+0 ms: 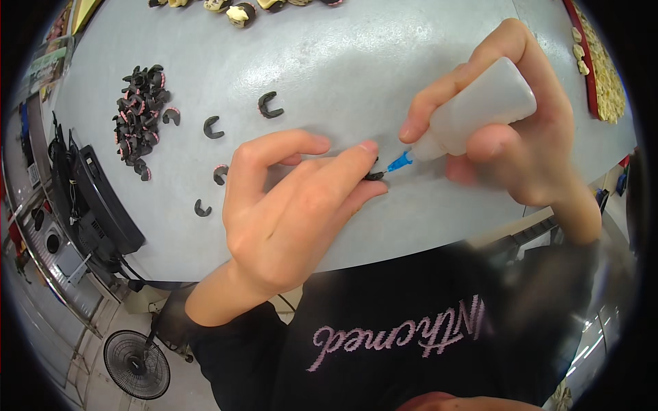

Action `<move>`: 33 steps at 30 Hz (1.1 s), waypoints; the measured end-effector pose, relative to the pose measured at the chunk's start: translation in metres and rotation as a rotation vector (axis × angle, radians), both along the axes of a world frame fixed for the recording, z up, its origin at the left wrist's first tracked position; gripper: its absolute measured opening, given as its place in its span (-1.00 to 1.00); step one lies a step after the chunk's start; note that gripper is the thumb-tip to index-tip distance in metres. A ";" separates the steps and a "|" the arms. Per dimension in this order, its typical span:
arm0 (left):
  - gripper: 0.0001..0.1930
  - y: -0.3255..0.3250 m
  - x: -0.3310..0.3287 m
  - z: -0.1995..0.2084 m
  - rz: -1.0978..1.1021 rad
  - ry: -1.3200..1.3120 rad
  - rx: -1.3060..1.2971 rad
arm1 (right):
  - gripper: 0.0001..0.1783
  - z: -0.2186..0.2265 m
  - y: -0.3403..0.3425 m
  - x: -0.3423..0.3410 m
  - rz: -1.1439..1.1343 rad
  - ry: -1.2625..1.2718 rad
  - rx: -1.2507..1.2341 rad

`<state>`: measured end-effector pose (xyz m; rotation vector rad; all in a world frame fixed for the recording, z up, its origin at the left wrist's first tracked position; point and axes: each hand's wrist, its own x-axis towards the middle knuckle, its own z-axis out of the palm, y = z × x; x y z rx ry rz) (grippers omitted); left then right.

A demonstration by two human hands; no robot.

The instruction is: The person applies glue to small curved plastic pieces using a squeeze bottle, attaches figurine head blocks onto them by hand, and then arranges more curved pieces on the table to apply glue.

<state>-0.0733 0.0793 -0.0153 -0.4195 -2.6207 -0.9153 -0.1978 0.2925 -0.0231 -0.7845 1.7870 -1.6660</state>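
My left hand (pixel 291 205) is closed, pinching a small black curved piece (pixel 374 176) between thumb and fingers just above the table; most of that piece is hidden. In my right hand (pixel 541 137) is a translucent white squeeze bottle (pixel 488 101), tilted down to the left. Its blue needle tip (pixel 399 162) meets or nearly touches the black piece. Left of my hands lie several loose black C-shaped pieces, among them one by my index finger (pixel 271 105) and one farther left (pixel 214 127). Beyond them is a pile of black pieces with pink edges (pixel 139 120).
Cream-and-black small figures (pixel 240 15) line the table's far edge. A red-edged tray (pixel 591 82) of small cream pieces stands at the far right. Dark equipment (pixel 106 198) borders the grey table (pixel 329 61) on the left; a black fan (pixel 136 364) stands below.
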 end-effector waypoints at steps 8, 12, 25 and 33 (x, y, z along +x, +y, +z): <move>-0.42 0.002 0.002 0.003 0.020 -0.064 0.009 | -0.30 0.028 -0.016 -0.003 0.003 -0.036 0.074; -0.42 0.001 0.001 0.003 0.009 -0.041 -0.004 | -0.31 0.004 -0.002 -0.002 -0.011 0.011 0.019; -0.41 0.004 -0.001 0.003 0.020 -0.038 0.006 | -0.49 0.026 -0.004 -0.020 0.083 -0.078 0.056; -0.41 0.002 0.002 0.002 0.034 -0.054 0.004 | -0.64 0.046 -0.009 -0.026 0.174 -0.163 0.149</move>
